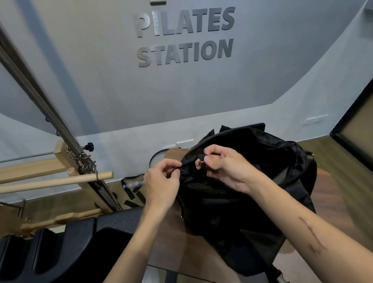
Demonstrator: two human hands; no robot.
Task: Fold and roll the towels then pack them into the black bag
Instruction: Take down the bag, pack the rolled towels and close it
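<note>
We've got the black bag (251,180) standing on the tabletop (169,237) — left hand (160,186) pinching its top edge taut so the right hand (226,164) can pinch the zipper pull; no towels visible.

Both bare forearms reaching up toward twelve o'clock, left hand (161,184) at nine o'clock of right hand (225,166), each with fingers curled and thumb against fingertips in a pinch, knuckles facing up.
</note>
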